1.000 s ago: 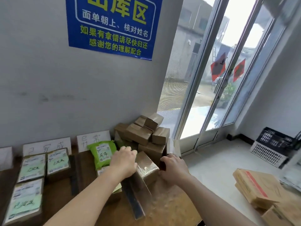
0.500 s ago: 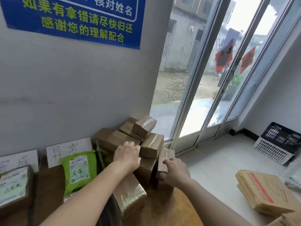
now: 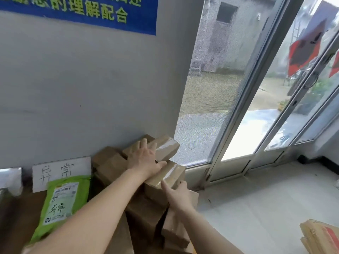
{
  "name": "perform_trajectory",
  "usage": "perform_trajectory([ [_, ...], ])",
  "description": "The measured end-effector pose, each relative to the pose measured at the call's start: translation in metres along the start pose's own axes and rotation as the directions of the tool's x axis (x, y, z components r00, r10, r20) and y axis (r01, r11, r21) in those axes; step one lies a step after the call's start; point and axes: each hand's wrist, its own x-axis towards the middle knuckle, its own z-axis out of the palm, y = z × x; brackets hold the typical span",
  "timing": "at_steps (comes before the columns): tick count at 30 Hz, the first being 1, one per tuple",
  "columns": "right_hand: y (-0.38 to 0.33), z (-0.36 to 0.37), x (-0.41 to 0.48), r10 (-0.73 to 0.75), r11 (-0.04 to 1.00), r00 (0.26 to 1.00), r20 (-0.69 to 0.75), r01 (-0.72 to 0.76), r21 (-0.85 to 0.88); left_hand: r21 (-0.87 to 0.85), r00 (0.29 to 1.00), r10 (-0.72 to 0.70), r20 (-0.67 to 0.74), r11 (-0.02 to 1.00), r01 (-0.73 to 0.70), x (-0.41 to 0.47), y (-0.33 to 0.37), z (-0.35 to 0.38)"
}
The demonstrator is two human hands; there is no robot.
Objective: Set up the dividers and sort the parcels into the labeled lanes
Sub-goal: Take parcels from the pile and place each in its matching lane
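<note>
In the corner, a pile of brown cardboard parcels [image 3: 110,165] stands on the brown surface [image 3: 16,217] against the grey wall [image 3: 91,88]. The left hand [image 3: 145,160] lies on the top tape-wrapped brown box [image 3: 167,146], fingers spread flat. The right hand [image 3: 178,196] grips the lower tape-wrapped brown box [image 3: 165,177] (thumb along its face, fingers curled over its edge). A green plastic mailer [image 3: 62,204] lies to the left.

The one view is taken from head height, close to the pile of brown boxes [image 3: 110,165], and is pointed forward and down at it. The glass door [image 3: 293,116] is seen right of the pile, the blue sign [image 3: 91,11] above.
</note>
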Motion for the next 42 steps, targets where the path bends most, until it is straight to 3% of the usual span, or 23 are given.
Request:
perform_trajectory([
  [4, -0.002, 0.008, 0.023, 0.093, 0.966, 0.994, 0.065, -0.106, 0.234, -0.035, 0.994, -0.08, 0.079, 0.996, 0.083, 0.018, 0.004, 0.013],
  [7, -0.006, 0.012, 0.027, 0.156, 0.922, 0.983, 0.098, -0.18, 0.343, -0.09, 0.993, -0.107, 0.054, 0.99, 0.112, 0.019, -0.001, 0.02],
  [11, -0.013, 0.013, 0.025, 0.16, 0.826, 0.984, 0.077, -0.177, 0.536, -0.392, 0.972, -0.237, -0.003, 0.894, 0.217, 0.01, -0.013, 0.017],
  [14, -0.018, 0.011, 0.018, 0.056, 0.796, 0.997, -0.048, -0.016, 0.605, -0.725, 0.926, -0.377, 0.02, 0.633, 0.273, -0.002, -0.025, 0.01],
  [17, -0.024, 0.008, -0.001, -0.167, 0.88, 0.944, -0.285, 0.273, 0.388, -0.954, 0.869, -0.469, 0.157, 0.156, 0.257, -0.024, -0.036, 0.001],
  [19, -0.022, 0.012, -0.013, -0.377, 0.897, 0.845, -0.379, 0.435, 0.077, -0.955, 0.837, -0.463, 0.293, -0.106, 0.276, -0.043, -0.043, 0.0],
  [20, -0.019, 0.016, -0.016, -0.496, 0.854, 0.763, -0.413, 0.515, -0.075, -0.935, 0.819, -0.453, 0.353, -0.208, 0.288, -0.054, -0.047, -0.001],
  [22, -0.01, 0.029, -0.02, -0.675, 0.737, 0.635, -0.376, 0.61, -0.292, -0.886, 0.787, -0.425, 0.446, -0.336, 0.321, -0.075, -0.056, 0.003],
  [23, -0.005, 0.035, -0.024, -0.717, 0.697, 0.615, -0.329, 0.627, -0.347, -0.872, 0.772, -0.427, 0.47, -0.362, 0.331, -0.084, -0.061, 0.007],
  [26, 0.007, 0.049, -0.035, -0.779, 0.625, 0.576, -0.249, 0.675, -0.392, -0.863, 0.755, -0.442, 0.485, -0.383, 0.33, -0.104, -0.076, 0.017],
  [29, 0.011, 0.054, -0.045, -0.816, 0.578, 0.53, -0.232, 0.722, -0.381, -0.887, 0.753, -0.481, 0.45, -0.34, 0.313, -0.108, -0.087, 0.015],
  [34, 0.01, 0.06, -0.048, -0.836, 0.544, 0.466, -0.29, 0.773, -0.325, -0.95, 0.816, -0.505, 0.282, -0.032, 0.309, -0.108, -0.092, 0.011],
  [39, 0.006, 0.06, -0.037, -0.786, 0.606, 0.531, -0.316, 0.762, -0.227, -0.951, 0.801, -0.554, 0.229, 0.049, 0.306, -0.104, -0.091, 0.014],
  [42, 0.007, 0.054, -0.025, -0.668, 0.737, 0.703, -0.243, 0.671, -0.084, -0.956, 0.792, -0.555, 0.255, -0.024, 0.291, -0.103, -0.095, 0.018],
])
